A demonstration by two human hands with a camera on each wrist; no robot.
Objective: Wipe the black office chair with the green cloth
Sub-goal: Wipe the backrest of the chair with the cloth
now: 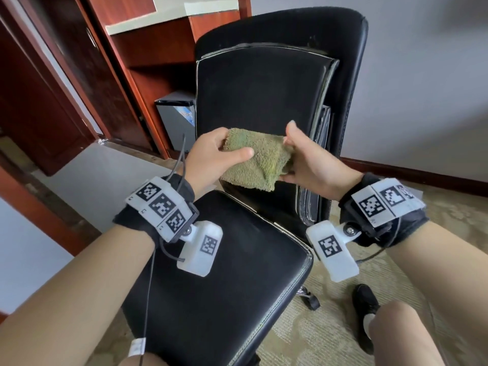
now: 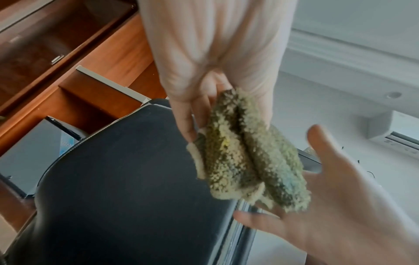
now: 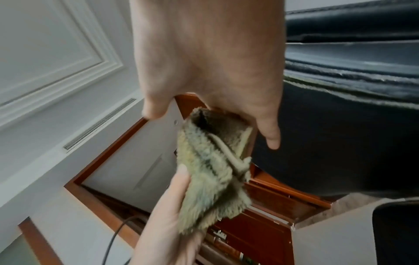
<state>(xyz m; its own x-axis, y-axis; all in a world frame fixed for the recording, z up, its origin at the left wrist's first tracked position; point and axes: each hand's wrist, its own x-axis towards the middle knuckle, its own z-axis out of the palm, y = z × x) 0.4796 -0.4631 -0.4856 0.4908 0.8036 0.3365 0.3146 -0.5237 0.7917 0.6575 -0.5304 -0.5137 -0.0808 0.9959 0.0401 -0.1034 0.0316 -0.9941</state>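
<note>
The black office chair [image 1: 224, 273] faces me, its backrest [image 1: 258, 91] upright behind the seat. Above the back of the seat I hold a folded green cloth [image 1: 258, 165] between both hands. My left hand [image 1: 219, 151] grips the cloth's left side, thumb on top and fingers underneath. My right hand [image 1: 303, 159] rests against its right edge, thumb raised clear. In the left wrist view the left hand [image 2: 215, 71] holds the cloth [image 2: 244, 157], and the right hand [image 2: 340, 206] lies spread below it. In the right wrist view the cloth [image 3: 208, 170] hangs under the right hand [image 3: 208, 53].
A red-brown wooden cabinet [image 1: 148, 62] stands behind the chair on the left, with a small grey box [image 1: 177, 117] at its foot. My shoe [image 1: 365, 302] and knee [image 1: 396, 334] are on the carpet to the right of the seat. A white wall [image 1: 422, 88] runs along the right.
</note>
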